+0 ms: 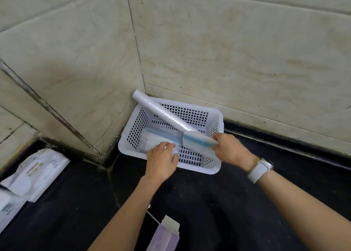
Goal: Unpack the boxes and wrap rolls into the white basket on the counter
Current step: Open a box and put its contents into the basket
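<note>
The white perforated basket (215,118) sits in the counter's back corner against the tiled walls. A long white wrap roll (161,111) leans diagonally across it, its top end resting on the far left rim. Inside lies a clear stack of bags with blue stripes (161,135). My left hand (161,160) reaches over the near rim and grips the edge of that stack. My right hand (230,150) holds a white and blue pack (197,139) at the lower end of the roll, over the basket's right side. A white watch is on my right wrist.
An open purple box (165,237) lies on the black counter (228,203) between my forearms. White packets with green print (36,173) lie at the left, another white package (7,209) below them. Tiled walls close the back and left.
</note>
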`<state>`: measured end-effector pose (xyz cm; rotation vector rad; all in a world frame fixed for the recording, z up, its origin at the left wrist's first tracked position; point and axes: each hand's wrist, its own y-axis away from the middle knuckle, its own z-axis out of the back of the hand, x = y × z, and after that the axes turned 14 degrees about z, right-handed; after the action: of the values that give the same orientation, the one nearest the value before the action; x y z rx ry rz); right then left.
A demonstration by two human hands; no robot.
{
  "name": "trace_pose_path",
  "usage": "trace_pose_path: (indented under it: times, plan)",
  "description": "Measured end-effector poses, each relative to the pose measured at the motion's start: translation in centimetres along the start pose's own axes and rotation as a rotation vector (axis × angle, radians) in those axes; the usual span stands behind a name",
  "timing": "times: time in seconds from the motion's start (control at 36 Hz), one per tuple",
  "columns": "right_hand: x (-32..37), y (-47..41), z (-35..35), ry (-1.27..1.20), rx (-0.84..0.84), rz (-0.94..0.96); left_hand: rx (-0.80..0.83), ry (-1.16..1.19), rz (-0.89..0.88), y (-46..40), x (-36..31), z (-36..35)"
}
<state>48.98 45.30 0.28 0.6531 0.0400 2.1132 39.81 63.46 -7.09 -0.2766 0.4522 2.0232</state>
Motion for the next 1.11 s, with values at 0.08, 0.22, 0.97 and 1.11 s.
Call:
trace_pose_path:
  times: [0.08, 0.22, 0.97, 1.11]
  plan:
    - [-0.5, 0.1, 0.6, -0.016, 0.035, -0.016, -0.005, -0.014, -0.005, -1.2, -0.1, -0.1]
    - [-1.7, 0.6, 0.9, -0.159, -0.065, -0.066, -0.065, -0.131, -0.097, -4.9, -1.4, 0.4]
    - [0.1, -3.0, -6.5, 0.57, -0.054, 0.036, -0.084, -0.5, -0.47, -8.2, -1.3, 0.7]
    - [0.1, -3.5, -6.4, 0.648, 0.062, 0.07, -0.086, -0.505, -0.463, -7.8, -0.9, 1.0]
